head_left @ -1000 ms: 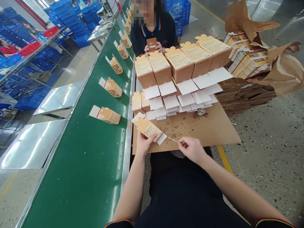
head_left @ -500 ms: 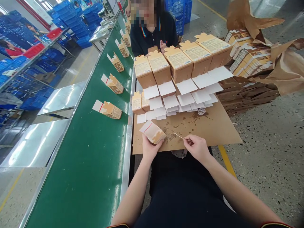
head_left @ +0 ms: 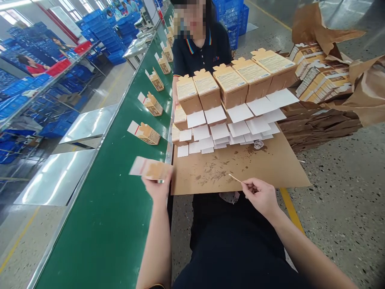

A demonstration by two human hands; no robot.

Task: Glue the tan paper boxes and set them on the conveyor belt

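Note:
My left hand [head_left: 157, 186] is closed around a small cardboard box [head_left: 155, 170], which is blurred by motion over the right edge of the green conveyor belt [head_left: 120, 224]. The box's white flap with a red strip points left. My right hand [head_left: 260, 194] pinches a thin cotton swab [head_left: 235, 177], its tip pointing left above the brown cardboard sheet [head_left: 279, 168]. Dark wet spots mark the sheet just beyond the swab. Farther back on the sheet, stacked cartons [head_left: 230, 86] stand with their white flaps hanging toward me.
A row of open boxes [head_left: 148, 134] stands along the belt. A co-worker [head_left: 201, 52] sits behind the stacked cartons. At the right lie flat carton bundles [head_left: 326, 80] in torn brown paper. A small clear round dish [head_left: 258, 144] rests near the flaps. Metal tables [head_left: 57, 176] stand left of the belt.
My left hand has carried the box leftward from over the cardboard sheet to the belt's edge. The right hand still holds the swab. The co-worker's hand has moved down behind the cartons.

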